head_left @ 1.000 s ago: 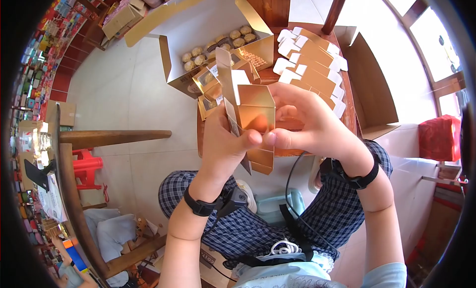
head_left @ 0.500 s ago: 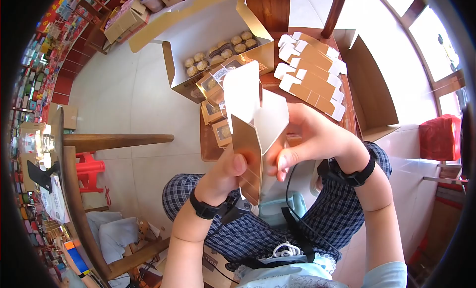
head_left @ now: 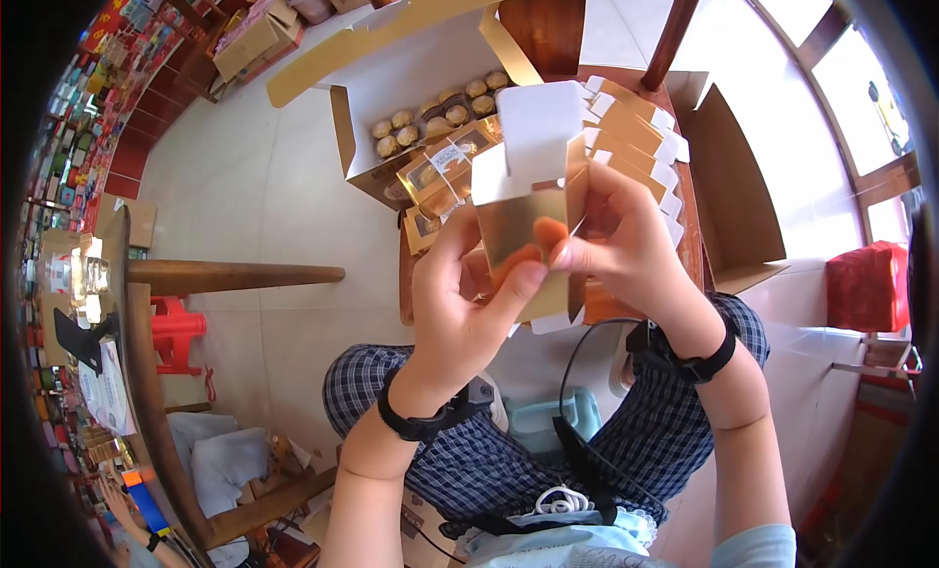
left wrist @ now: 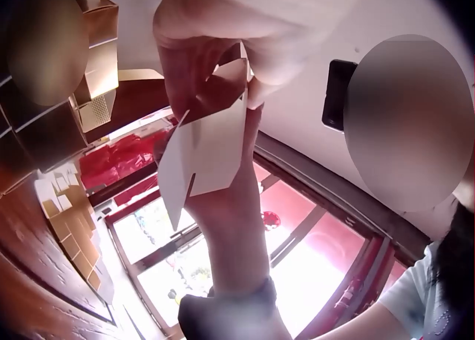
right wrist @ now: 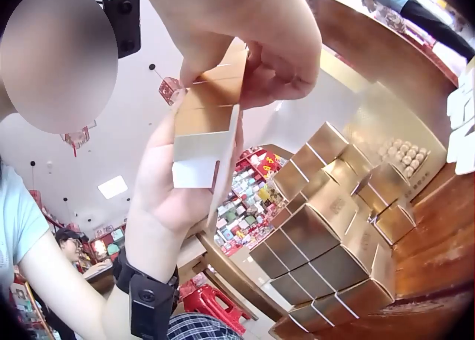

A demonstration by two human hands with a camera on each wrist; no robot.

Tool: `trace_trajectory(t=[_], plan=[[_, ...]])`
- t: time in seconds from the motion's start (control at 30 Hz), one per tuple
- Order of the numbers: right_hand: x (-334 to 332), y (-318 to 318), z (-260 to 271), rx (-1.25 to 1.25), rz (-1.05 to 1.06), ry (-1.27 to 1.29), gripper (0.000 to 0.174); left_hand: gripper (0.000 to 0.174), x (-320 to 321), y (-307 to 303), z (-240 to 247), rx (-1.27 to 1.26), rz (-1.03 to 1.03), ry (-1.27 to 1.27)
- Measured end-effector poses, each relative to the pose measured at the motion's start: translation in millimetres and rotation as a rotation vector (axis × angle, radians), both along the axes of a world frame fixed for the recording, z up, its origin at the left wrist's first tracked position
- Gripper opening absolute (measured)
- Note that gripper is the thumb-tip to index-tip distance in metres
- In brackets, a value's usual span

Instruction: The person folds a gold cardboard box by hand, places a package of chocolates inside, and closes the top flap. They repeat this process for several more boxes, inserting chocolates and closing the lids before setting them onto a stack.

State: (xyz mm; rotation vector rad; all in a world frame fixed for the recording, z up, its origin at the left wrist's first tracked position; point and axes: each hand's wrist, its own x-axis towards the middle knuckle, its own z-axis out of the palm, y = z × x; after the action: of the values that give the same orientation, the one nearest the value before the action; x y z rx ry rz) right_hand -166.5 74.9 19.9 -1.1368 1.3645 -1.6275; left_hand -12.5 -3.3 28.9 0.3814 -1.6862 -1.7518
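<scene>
Head view taken first: what is judged most likely to go wrong?

– The large open box [head_left: 411, 69] of wrapped sweets, at the upper centre of the frame, is seen just behind the raised work. It could be knocked if the gold carton [head_left: 523, 237] were swung forward. The stack of flat blanks [head_left: 636, 142], at upper right, is just as near and could be scattered the same way.

And the carton itself?

– It is held in the air at the frame's centre, half-formed, with its white top flap [head_left: 538, 128] standing up. A panel could be creased, or a flap torn, if too much thumb pressure were applied against a fold. A slip is also thought possible, since little more than the edges is held.

How are the hands posed?

– The left hand [head_left: 465, 304] is raised from the lower centre, with the thumb laid across the gold front and the fingers curled behind, so the carton is gripped. The right hand [head_left: 626, 245] is set at the right, and the carton's right edge is pinched between thumb and fingertips. In the left wrist view a white lower flap [left wrist: 204, 154] is seen hanging free below the fingers.
</scene>
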Motion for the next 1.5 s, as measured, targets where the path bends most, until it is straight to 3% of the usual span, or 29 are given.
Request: trace_trajectory(t=[0.03, 0.2, 0.27, 0.33, 0.37, 0.5, 0.67, 0.77, 0.9, 1.1, 1.33, 1.5], plan=[[5, -1, 9, -0.02, -0.033, -0.112, 0.047, 0.03, 2, -1, -2, -0.03, 0.013, -0.028], [10, -6, 9, 0.011, -0.117, -0.124, 0.053, 0.03, -4, -2, -3, -0.12, 0.062, -0.048], [13, -2, 16, 0.046, -0.339, 0.23, 0.058, 0.032, -6, -3, 0, -0.097, 0.069, -0.037], [16, 0, 19, -0.023, -0.35, 0.222, 0.061, 0.04, -5, -2, 5, 0.005, 0.042, 0.029], [16, 1, 21, -0.068, -0.318, 0.168, 0.062, 0.05, -4, -4, 6, -0.086, 0.021, 0.0], [13, 6, 21, -0.112, -0.18, 0.044, 0.059, 0.06, -2, -4, 6, -0.151, 0.048, -0.029], [12, 12, 18, -0.12, 0.003, -0.167, 0.049, 0.057, 3, -7, 4, -0.125, 0.005, 0.022], [10, 16, 17, -0.131, 0.087, -0.103, 0.044, 0.052, 5, -10, 4, -0.15, -0.042, 0.039], [13, 16, 16, -0.124, 0.11, -0.154, 0.04, 0.046, 6, -12, 0, -0.195, -0.061, 0.029], [9, 16, 12, -0.134, 0.04, 0.008, 0.038, 0.041, 4, -13, -6, -0.31, -0.034, 0.06], [10, 17, 13, -0.109, 0.072, -0.011, 0.037, 0.04, 4, -7, -5, -0.193, 0.063, 0.018], [10, 17, 10, -0.104, 0.072, 0.003, 0.034, 0.036, 3, -10, -7, -0.372, 0.123, 0.051]])
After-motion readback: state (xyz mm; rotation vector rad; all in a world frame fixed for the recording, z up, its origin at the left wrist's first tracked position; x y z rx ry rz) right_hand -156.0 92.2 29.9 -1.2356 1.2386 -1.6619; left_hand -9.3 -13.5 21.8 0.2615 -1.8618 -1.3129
